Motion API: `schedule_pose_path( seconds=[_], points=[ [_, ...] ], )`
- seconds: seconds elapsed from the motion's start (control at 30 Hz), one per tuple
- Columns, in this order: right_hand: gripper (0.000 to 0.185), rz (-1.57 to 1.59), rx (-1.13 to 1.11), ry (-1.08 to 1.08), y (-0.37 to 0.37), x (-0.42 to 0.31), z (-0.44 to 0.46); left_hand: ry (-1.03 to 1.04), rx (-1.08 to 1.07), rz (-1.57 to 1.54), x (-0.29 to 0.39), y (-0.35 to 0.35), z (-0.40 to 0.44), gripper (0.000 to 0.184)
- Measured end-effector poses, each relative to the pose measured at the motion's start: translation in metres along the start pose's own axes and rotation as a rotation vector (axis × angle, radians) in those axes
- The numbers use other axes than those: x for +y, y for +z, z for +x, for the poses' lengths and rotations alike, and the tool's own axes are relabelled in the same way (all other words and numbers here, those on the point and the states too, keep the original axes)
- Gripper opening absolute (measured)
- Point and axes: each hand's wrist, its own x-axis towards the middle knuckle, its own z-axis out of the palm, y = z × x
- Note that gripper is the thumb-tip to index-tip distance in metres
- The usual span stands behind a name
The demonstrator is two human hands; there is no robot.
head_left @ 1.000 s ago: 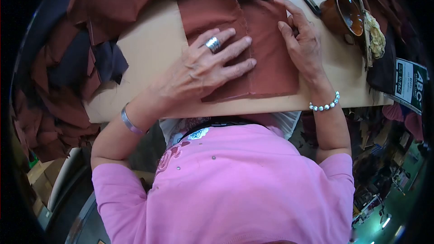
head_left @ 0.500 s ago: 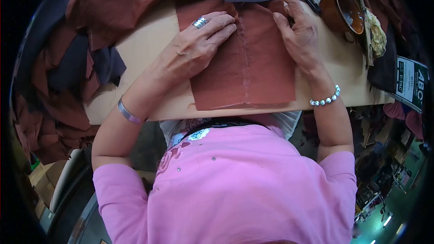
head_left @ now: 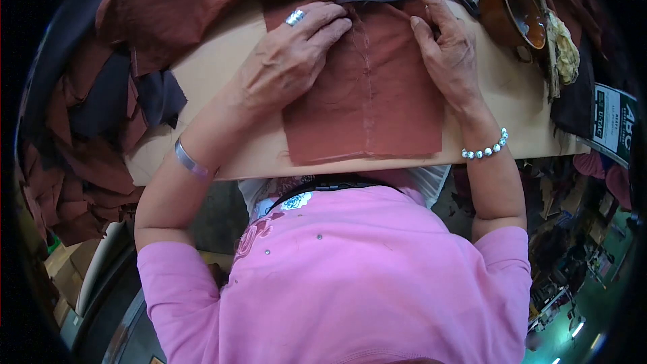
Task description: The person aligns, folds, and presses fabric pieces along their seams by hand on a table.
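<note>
Touching reddish cloth (head_left: 397, 98) by the table's (head_left: 253, 152) near edge with left hand (head_left: 288, 57) and right hand (head_left: 449, 54), can't tell if clamped.

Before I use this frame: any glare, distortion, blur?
Head view, edges: fisheye bowing, black corners. Head view, right: glints in the brown cup, small print unreadable on the packet. Head view, centre: left hand, right hand and red-brown cloth reasonably sharp.
</note>
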Motion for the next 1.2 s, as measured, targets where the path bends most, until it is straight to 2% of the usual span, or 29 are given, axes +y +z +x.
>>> schedule_pose_path(
  seconds=[0.07,0.17,0.33,0.37,0.47,0.57,0.6,0.7,0.93,1.03,1.13,1.2],
  points=[
    [0.046,-0.008,0.017,-0.068,-0.001,-0.002,0.001,-0.021,-0.013,0.095,0.0,-0.001,0.001,0.045],
    [0.045,-0.05,-0.007,-0.001,-0.002,-0.004,0.001,0.159,-0.098,0.092,-0.004,-0.002,0.003,0.048],
    [0.046,0.053,-0.03,0.027,-0.003,-0.004,-0.001,0.179,-0.128,0.046,0.005,-0.004,-0.003,0.051],
    [0.047,0.085,-0.049,0.044,-0.004,-0.004,-0.003,0.174,-0.121,0.061,0.012,-0.006,-0.004,0.049],
    [0.042,-0.035,-0.077,-0.162,-0.011,0.0,-0.012,0.134,-0.051,-0.016,0.018,-0.01,-0.004,0.038],
    [0.044,0.074,-0.084,-0.064,-0.012,-0.003,-0.01,0.022,0.044,-0.038,0.001,-0.006,0.001,0.027],
    [0.042,0.07,-0.117,0.098,-0.015,-0.009,-0.006,0.033,0.015,-0.04,-0.004,-0.004,0.0,0.028],
    [0.047,-0.076,-0.039,0.121,-0.007,-0.009,0.007,0.039,-0.029,-0.014,-0.005,-0.004,0.001,0.033],
    [0.047,0.046,0.158,-0.082,0.008,0.012,0.015,0.068,-0.079,0.091,-0.005,-0.005,0.002,0.042],
    [0.046,0.018,0.03,0.224,0.0,-0.002,0.012,0.074,-0.087,0.072,-0.004,-0.007,0.003,0.041],
    [0.046,0.032,0.074,0.089,0.003,0.002,0.012,0.149,-0.112,0.079,-0.009,-0.006,0.002,0.042],
    [0.046,0.006,0.076,0.084,0.003,0.001,0.012,0.158,-0.125,0.055,-0.01,-0.008,0.004,0.043]
  ],
)
